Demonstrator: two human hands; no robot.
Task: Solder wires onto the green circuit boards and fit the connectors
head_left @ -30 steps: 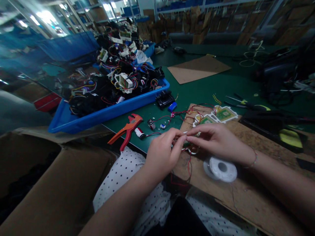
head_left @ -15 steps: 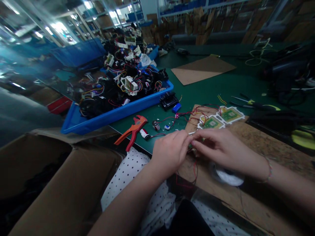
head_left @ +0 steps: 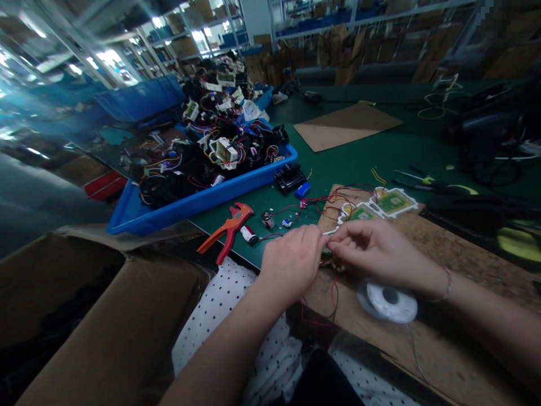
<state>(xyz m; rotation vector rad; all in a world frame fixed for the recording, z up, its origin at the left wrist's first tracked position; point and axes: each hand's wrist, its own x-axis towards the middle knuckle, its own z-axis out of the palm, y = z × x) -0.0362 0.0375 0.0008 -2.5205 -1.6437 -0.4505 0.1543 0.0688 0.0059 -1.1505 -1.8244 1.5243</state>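
My left hand (head_left: 291,256) is closed around a small circuit board with a white edge (head_left: 330,231), mostly hidden behind the fingers. Thumb and forefinger of my right hand (head_left: 372,248) pinch together at the same spot; what lies between their tips is too small to make out. Red and dark wires (head_left: 335,293) hang below the hands. Just beyond, two joined white-framed circuit boards (head_left: 395,202) rest on the wooden board (head_left: 443,239) with wires attached. Under my right wrist lies a white spool (head_left: 393,301) with thin grey wire trailing from it.
An orange-red cutter (head_left: 230,228) lies near small cylindrical parts (head_left: 249,234). A blue crate (head_left: 203,194) heaped with wired parts stands left. Cardboard (head_left: 349,125) lies on the green table; pliers (head_left: 439,183) and a dark power tool (head_left: 482,121) are right. An open carton (head_left: 84,316) stands lower left.
My right hand's fingers have drawn closer together into a tighter pinch, and the wrist has shifted slightly left. My left hand stays nearly in place. The view has tilted a little.
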